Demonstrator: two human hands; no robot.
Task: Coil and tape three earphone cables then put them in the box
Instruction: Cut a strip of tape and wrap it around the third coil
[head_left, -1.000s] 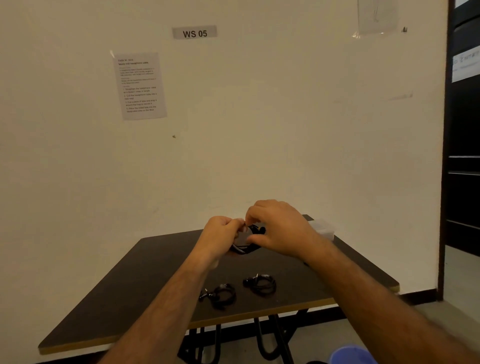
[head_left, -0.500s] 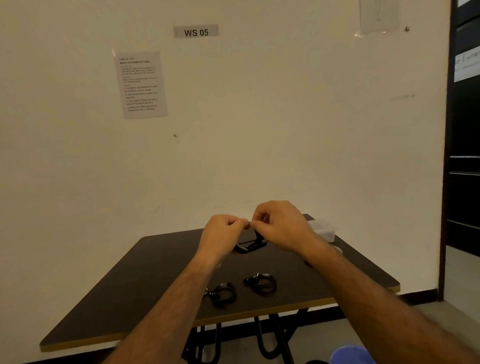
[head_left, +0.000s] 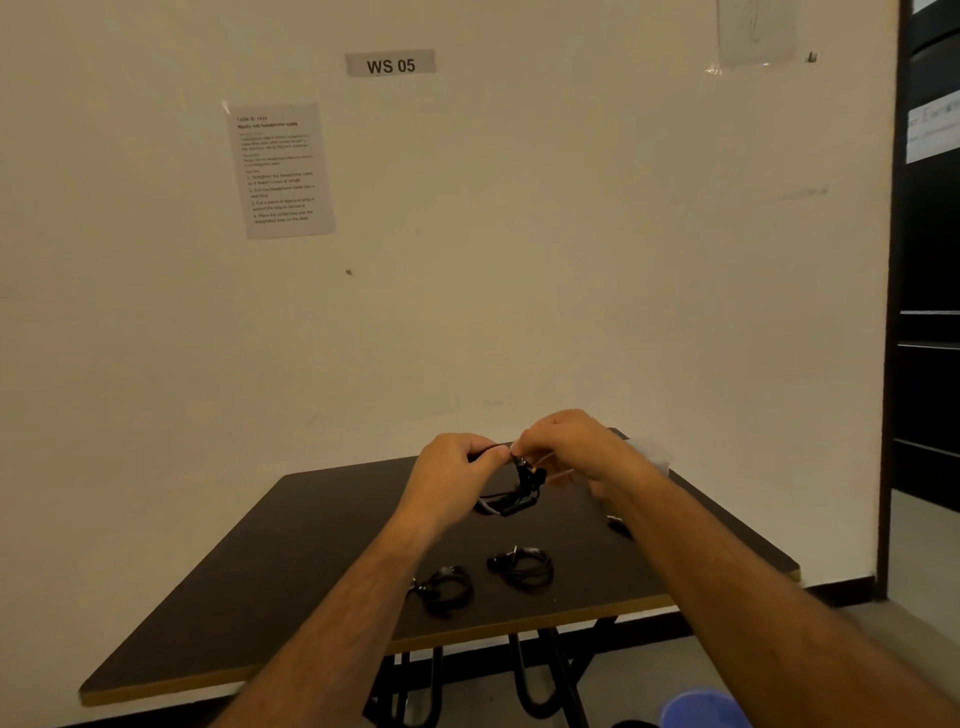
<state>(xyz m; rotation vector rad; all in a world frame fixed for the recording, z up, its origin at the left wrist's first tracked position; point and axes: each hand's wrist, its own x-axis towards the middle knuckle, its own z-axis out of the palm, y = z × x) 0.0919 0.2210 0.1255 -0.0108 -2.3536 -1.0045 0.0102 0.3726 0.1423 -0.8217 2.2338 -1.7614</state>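
A black earphone cable coil (head_left: 511, 493) hangs just above the dark table (head_left: 291, 571), held at its top by both hands. My left hand (head_left: 452, 467) pinches it from the left, and my right hand (head_left: 571, 447) pinches it from the right, where a thin tan strip, apparently tape (head_left: 556, 465), sticks out. Two more coiled black earphone cables lie near the front edge: one (head_left: 445, 590) on the left, the other (head_left: 522, 566) just right of it. A clear plastic box (head_left: 652, 452) sits at the back right, mostly hidden behind my right wrist.
A small dark object (head_left: 618, 525) lies on the table by my right forearm. The table stands against a white wall with a printed sheet (head_left: 280, 169) and a "WS 05" label. A blue stool (head_left: 701, 709) is below the front edge. A dark doorway (head_left: 930, 312) is at the right.
The hands rose slightly and pinched together at the coil's top; the coil now hangs upright below the fingers rather than lying flatter. The two coils in front stayed put.
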